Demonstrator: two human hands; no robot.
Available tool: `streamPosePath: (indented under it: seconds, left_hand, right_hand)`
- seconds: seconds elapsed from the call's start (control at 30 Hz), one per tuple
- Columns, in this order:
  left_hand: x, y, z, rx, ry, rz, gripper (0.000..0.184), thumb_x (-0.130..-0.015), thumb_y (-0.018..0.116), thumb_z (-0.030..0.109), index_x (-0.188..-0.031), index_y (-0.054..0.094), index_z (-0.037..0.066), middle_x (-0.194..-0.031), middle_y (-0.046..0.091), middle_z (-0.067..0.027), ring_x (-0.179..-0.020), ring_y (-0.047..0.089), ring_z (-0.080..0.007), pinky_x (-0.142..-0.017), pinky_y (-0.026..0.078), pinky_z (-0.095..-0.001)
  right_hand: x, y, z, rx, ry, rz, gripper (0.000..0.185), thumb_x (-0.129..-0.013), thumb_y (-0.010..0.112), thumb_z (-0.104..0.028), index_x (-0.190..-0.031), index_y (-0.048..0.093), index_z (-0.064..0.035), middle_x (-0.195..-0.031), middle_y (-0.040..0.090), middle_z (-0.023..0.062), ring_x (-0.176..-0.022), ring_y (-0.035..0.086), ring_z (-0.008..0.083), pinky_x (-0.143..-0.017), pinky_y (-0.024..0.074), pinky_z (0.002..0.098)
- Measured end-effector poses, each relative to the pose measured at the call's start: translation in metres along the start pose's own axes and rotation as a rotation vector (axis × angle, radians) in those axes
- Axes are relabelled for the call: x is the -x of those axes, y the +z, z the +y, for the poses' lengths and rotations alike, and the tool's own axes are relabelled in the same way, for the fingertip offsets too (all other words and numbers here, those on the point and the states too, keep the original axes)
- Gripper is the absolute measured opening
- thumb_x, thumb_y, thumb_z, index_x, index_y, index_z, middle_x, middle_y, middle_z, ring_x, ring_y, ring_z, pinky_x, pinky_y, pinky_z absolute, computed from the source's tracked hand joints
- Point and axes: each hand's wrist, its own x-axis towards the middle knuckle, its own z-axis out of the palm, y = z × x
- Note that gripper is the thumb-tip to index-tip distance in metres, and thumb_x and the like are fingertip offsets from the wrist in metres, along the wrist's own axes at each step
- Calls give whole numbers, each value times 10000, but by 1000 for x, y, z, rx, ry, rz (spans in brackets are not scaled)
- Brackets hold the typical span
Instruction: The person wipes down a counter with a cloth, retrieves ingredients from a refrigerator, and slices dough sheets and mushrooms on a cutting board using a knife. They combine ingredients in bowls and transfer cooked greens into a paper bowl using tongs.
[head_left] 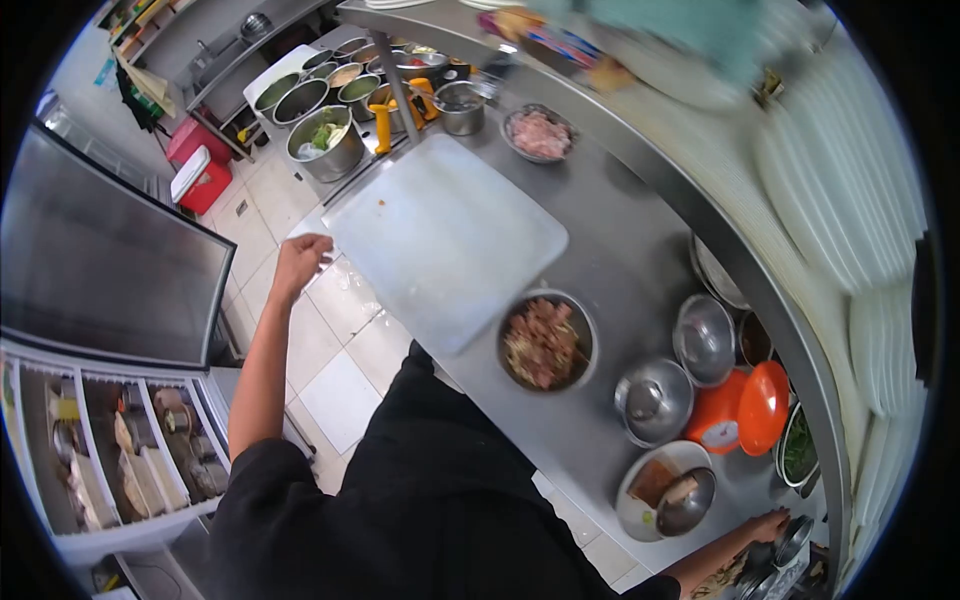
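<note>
My left hand (303, 262) hangs in the air beside the left edge of a white cutting board (440, 230), with its fingers loosely bent and nothing visible in them. At the lower right, my right hand (768, 525) reaches to a small metal bowl (795, 542), its fingers closed at the rim. A metal bowl of sliced meat (542, 340) stands by the board's near right corner. Close to my right arm is a white bowl (635, 510) with a brown block and a smaller metal bowl (686, 502) inside.
Metal bowls (655, 402) and an orange scale (715, 420) stand on the steel counter (620, 240). Above runs a shelf edge (690, 185) with stacked white plates (830, 170). Pots (327, 142) stand at the back left. An open fridge (110, 250) is on the left.
</note>
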Motion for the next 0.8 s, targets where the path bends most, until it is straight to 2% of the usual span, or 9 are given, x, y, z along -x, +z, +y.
streamPosePath:
  seconds: [0.1, 0.17, 0.23, 0.37, 0.5, 0.6, 0.73, 0.77, 0.8]
  left_hand:
    - [-97, -41, -8, -262, 177, 188, 259, -868, 635, 215, -974, 719, -6, -846, 713, -136, -740, 678, -207, -698, 520, -323]
    - [-152, -63, -13, -241, 251, 252, 251, -862, 645, 214, -962, 722, -2, -851, 718, -162, -752, 685, -225, -736, 523, -334]
    - [-184, -80, -8, -246, 248, 248, 252, -856, 655, 211, -975, 719, -2, -874, 721, -166, -773, 692, -234, -746, 524, -339]
    - [-239, -106, -8, -253, 252, 192, 261, -856, 660, 217, -980, 711, -7, -847, 718, -175, -795, 704, -236, -722, 526, -340]
    - [-255, -121, -9, -157, 266, 201, 240, -864, 653, 201, -962, 710, -11, -808, 714, -172, -729, 693, -217, -683, 523, -330]
    - [-240, -126, -19, -122, 202, 195, 213, -871, 657, 164, -980, 701, -15, -847, 716, -141, -725, 664, -209, -676, 513, -317]
    - [-204, -162, -37, -322, 474, 284, 201, -818, 698, 155, -961, 690, 14, -925, 692, -137, -821, 666, -250, -698, 518, -341]
    - [-209, -179, -51, -370, 445, 279, 226, -796, 715, 154, -967, 685, 10, -966, 682, -149, -871, 663, -271, -737, 521, -349]
    - [-213, -196, -63, -381, 376, 295, 209, -783, 698, 138, -948, 673, 13, -969, 671, -180, -899, 646, -350, -805, 515, -404]
  right_hand:
    - [151, -10, -61, -43, -404, 137, 359, -919, 627, -285, -1109, 646, 20, -1071, 680, 142, -931, 648, 248, -806, 522, 329]
    - [241, 4, -88, -232, -423, 58, 274, -942, 605, -193, -1105, 635, 25, -1050, 671, 141, -940, 636, 226, -825, 514, 318]
    - [354, 22, -143, -166, -461, -61, 215, -960, 564, -116, -1109, 621, 28, -1046, 660, 132, -940, 630, 214, -836, 508, 319]
    - [521, 71, -191, -430, -395, -640, 214, -883, 613, 9, -1095, 607, -14, -979, 645, 65, -919, 601, 150, -841, 485, 291]
    - [679, 100, -279, -396, -258, -1075, 260, -829, 700, 13, -1075, 626, -23, -979, 643, 42, -913, 594, 113, -769, 496, 257]
    - [757, 130, -332, -457, -480, -1387, 273, -816, 720, -19, -1075, 636, -22, -1027, 638, 61, -921, 602, 142, -762, 497, 267]
    - [855, 167, -418, -645, -773, -1638, 254, -793, 727, -54, -1037, 669, -16, -1038, 659, 108, -888, 638, 211, -699, 516, 304]
    - [876, 176, -437, -677, -844, -1676, 257, -796, 720, -61, -1043, 668, -12, -1043, 661, 118, -878, 642, 221, -697, 521, 312]
    - [897, 187, -454, -683, -882, -1701, 256, -799, 710, -57, -1047, 666, -10, -1041, 662, 121, -869, 645, 225, -700, 524, 314]
